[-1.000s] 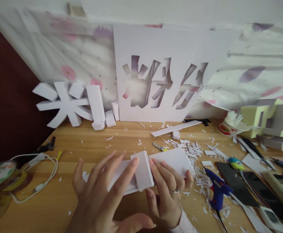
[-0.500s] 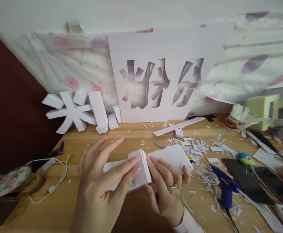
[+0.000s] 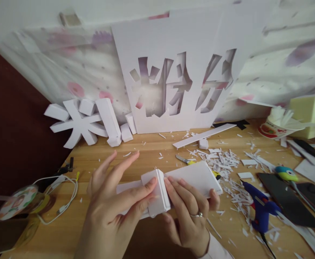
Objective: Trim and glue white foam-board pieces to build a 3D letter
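Between my hands is a white foam-board piece (image 3: 195, 175), long and boxy, with a small raised block (image 3: 154, 205) across its middle. My left hand (image 3: 111, 205) pinches that block between thumb and index finger, its other fingers lifted and spread. On the other side of the block, my right hand (image 3: 188, 212) grips the long piece, fingers laid over its top and thumb below; a ring is on one finger. The fingertips of both hands are close to the block's edge. The underside of the piece is hidden.
White board scraps (image 3: 224, 162) litter the wooden table (image 3: 106, 158). A blue glue gun (image 3: 261, 207) lies at right, near a dark slab (image 3: 289, 205) and a paper bowl (image 3: 277, 126). Behind stand a cut-out board (image 3: 152, 126) and white block characters (image 3: 80, 126). A tape roll (image 3: 19, 203) is at left.
The view has tilted and shifted slightly, so the background moves in the frame. Both hands keep their hold on the white piece, with barely any change in grip.
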The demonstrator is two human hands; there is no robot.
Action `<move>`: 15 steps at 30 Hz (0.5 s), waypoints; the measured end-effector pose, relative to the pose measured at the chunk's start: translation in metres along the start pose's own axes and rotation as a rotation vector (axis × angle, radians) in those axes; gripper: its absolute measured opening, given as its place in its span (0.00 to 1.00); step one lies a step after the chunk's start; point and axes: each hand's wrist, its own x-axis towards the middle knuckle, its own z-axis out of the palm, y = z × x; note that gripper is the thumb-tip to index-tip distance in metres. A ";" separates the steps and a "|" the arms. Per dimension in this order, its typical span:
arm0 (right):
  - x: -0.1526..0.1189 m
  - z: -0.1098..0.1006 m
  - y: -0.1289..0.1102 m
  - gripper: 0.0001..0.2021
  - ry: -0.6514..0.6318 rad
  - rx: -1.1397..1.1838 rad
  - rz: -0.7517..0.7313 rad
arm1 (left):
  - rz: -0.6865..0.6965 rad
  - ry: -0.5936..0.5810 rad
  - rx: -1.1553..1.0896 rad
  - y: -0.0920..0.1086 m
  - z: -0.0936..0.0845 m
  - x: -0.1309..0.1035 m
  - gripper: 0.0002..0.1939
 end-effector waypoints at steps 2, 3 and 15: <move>0.000 0.000 0.000 0.27 0.005 -0.002 0.010 | 0.002 0.001 0.014 0.000 0.000 0.000 0.14; 0.001 0.000 0.000 0.27 0.008 -0.001 0.014 | -0.001 -0.004 0.016 0.000 0.001 0.000 0.14; 0.002 -0.002 0.000 0.27 0.007 0.008 0.006 | 0.034 -0.025 0.015 0.002 -0.001 0.002 0.15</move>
